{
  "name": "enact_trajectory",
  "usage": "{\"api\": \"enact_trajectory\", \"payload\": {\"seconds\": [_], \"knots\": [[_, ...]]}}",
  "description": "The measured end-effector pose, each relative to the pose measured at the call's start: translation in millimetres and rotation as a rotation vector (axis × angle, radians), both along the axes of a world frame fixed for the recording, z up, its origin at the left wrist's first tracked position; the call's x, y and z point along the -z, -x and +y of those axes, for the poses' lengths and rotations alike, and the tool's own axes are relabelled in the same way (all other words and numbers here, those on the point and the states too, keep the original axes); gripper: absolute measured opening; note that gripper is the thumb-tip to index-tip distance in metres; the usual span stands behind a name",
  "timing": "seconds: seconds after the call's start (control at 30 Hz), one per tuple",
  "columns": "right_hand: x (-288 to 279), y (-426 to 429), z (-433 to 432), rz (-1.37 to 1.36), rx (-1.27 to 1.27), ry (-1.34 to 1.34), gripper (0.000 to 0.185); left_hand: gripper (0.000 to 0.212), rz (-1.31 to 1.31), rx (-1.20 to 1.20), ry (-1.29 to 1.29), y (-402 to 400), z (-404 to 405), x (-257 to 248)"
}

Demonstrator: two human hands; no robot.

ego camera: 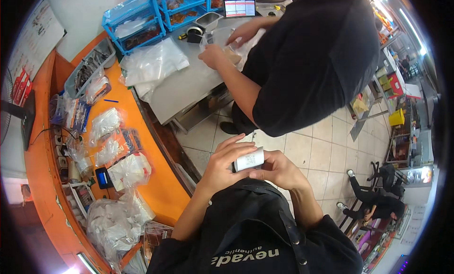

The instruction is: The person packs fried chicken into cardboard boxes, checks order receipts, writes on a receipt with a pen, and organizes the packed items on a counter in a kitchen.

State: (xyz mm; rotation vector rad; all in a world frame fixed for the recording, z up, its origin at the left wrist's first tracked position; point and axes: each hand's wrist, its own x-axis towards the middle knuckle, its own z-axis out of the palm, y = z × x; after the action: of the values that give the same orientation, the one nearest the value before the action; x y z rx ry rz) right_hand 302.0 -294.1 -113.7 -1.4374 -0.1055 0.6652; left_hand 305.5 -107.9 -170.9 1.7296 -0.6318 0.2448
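Observation:
Both of my hands meet in front of my black apron around a curled white paper slip (250,159) that bears a printed code. My left hand (228,158) holds it from the left, fingers spread along its top and thumb below. At its right edge, the fingers and thumb of my right hand (282,170) pinch it. Something dark shows behind the paper's left end, too hidden to name. Ahead, a co-worker in a black shirt (312,64) handles a clear plastic bag (216,38) with brownish contents over the steel table (184,86).
On my left runs an orange counter (156,174) with several bagged packets (129,169), a small device with a lit screen (103,178) and a grey bin of cutlery (93,66). Plastic bags (156,63) and blue tiered baskets (134,29) stand farther on. Another person (381,206) sits at right.

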Motion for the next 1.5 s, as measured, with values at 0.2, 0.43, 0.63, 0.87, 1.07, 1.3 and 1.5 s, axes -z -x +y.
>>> {"api": "enact_trajectory", "payload": {"seconds": [0.2,0.43,0.63,0.87,1.07,1.3,1.5], "knots": [[13.7,-10.0,-5.6,0.038,0.052,0.024,0.024,0.056,0.250,-0.013,0.017,10.9,0.4,-10.8],[1.4,-16.3,1.9,-0.052,0.277,-0.143,0.060,0.040,0.481,-0.109,0.205,13.5,-16.0,-2.8],[-20.3,-5.7,-44.7,-0.479,0.256,0.372,0.048,0.017,0.489,0.019,0.114,4.4,-44.3,-5.3],[-13.8,22.8,-118.8,-0.462,0.422,0.568,0.025,0.011,0.727,0.283,0.301,-5.0,-123.1,-10.3],[-10.2,44.8,-194.4,-0.373,0.454,0.526,0.021,0.012,0.692,0.404,0.058,-4.4,-198.6,-14.1],[17.5,61.3,-301.8,-0.294,0.506,0.323,0.014,0.020,0.563,0.382,-0.261,-1.0,-310.2,-35.0],[23.9,99.1,-441.6,-0.251,0.577,0.194,0.005,0.020,0.452,0.518,-0.347,22.4,-453.9,-32.6]]}}
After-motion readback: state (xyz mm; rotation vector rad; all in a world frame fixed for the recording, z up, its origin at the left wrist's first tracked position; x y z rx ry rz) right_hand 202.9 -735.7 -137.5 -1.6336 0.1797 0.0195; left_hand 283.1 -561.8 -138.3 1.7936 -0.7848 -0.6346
